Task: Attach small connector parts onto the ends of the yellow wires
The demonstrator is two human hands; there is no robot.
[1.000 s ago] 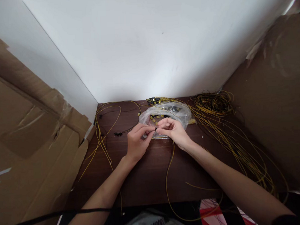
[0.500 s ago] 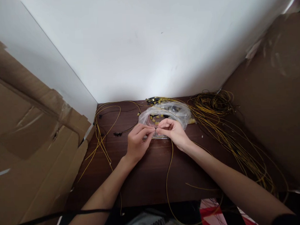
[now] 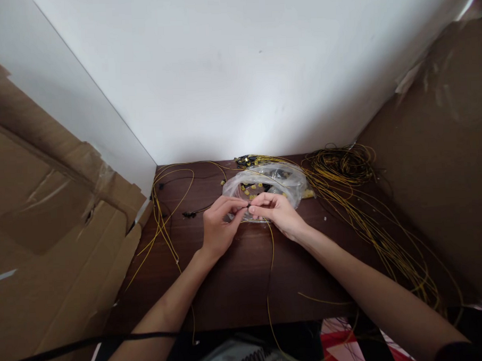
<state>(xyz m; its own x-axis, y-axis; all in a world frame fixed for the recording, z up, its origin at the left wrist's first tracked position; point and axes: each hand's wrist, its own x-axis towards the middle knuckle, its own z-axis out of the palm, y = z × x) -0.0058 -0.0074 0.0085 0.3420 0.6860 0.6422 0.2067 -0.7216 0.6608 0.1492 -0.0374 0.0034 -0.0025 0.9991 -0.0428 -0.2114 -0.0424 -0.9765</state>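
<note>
In the head view my left hand point(image 3: 222, 218) and my right hand point(image 3: 275, 212) meet over the near side of a clear plastic bag point(image 3: 295, 186). Thumb and fingers of both are closed in a pinch on a small dark piece point(image 3: 249, 204), too small to make out fully. A yellow wire point(image 3: 272, 253) drops from under my right hand and hangs over the table's front edge; its upper end is hidden by the fingers. Several small yellow connector pieces point(image 3: 252, 190) and dark ones lie in the bag's opening just behind my fingertips.
A bundle of yellow wires point(image 3: 358, 218) runs along the right, with a coil point(image 3: 344, 162) at the back. More wires point(image 3: 157, 221) loop at the left. Cardboard point(image 3: 38, 210) flanks the dark table point(image 3: 229, 287); a white wall point(image 3: 220, 69) stands behind. A black cord point(image 3: 84, 344) crosses my left forearm.
Both hands stay nearly in place, with slight finger movement around the dark piece. The upper part of the hanging yellow wire has shifted a little to the left.
</note>
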